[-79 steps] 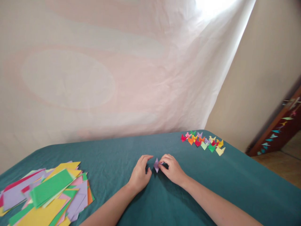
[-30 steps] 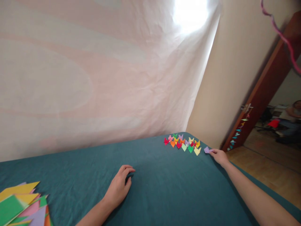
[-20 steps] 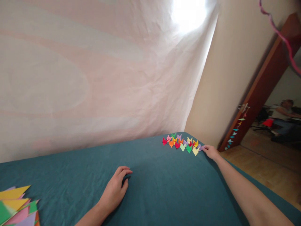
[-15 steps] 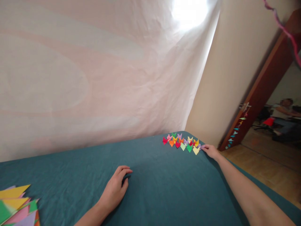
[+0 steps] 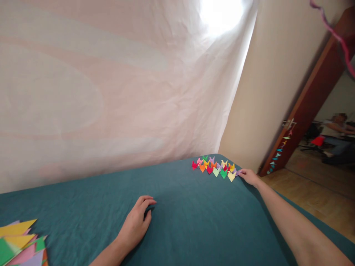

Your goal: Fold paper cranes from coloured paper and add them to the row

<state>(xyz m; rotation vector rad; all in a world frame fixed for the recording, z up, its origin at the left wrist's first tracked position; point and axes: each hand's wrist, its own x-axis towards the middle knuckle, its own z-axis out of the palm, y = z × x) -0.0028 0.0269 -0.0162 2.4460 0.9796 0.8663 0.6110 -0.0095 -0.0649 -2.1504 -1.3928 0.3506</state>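
1. Nearest, well to the left of the cluster of folded paper birds (image 5: 216, 172) and on its near side, lies a loose paper pile (image 5: 22, 241) in yellow, green, pink and purple, partly out of view.
2. Also on the near side of the cluster, to its left and well apart from it, the left hand (image 5: 135, 222) rests on the green-covered bench (image 5: 180, 214). Its fingers curl loosely with a gap to the thumb, and no object shows in its grasp.
3. At the right edge of the cluster, the right hand (image 5: 249, 177) has thumb and fingertips pinched together on a purple paper bird (image 5: 237, 172), mostly hidden by the fingers.
4. That purple bird is just beside the pale yellow bird (image 5: 231, 176) at the cluster's right end; whether they touch, I cannot tell.
5. The step in hand looks like setting the purple bird into line with the cluster. The next move seems to call for a small, level adjustment, then a gentle parting of the fingers and a straight retreat, so that no neighbouring bird is knocked.
6. Beyond the cluster hangs a pale cloth (image 5: 138, 92); farther right of it stands a brown door (image 5: 313, 99), with a seated person (image 5: 334, 129) past the doorway.
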